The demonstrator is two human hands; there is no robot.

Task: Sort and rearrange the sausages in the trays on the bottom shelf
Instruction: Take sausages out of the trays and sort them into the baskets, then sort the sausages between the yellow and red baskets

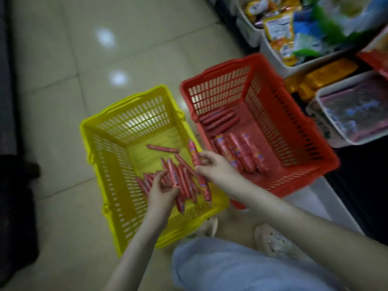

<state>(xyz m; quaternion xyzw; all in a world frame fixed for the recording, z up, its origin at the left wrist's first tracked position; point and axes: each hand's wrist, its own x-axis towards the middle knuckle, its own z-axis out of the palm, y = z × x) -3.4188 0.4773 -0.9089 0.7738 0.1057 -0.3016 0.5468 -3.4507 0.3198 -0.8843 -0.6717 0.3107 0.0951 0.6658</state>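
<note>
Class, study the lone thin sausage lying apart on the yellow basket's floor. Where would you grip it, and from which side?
I'd pinch the lone sausage at its middle from straight above, fingers across its narrow width. It lies flat, apart from the pile, and the walls of the yellow basket likely block sideways reach.

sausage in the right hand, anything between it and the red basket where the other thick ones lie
Only the two adjoining basket walls: the sausage, pinched by the right hand over the yellow basket, must clear them. Inside the red basket, bare floor lies right of the thick sausages.
</note>
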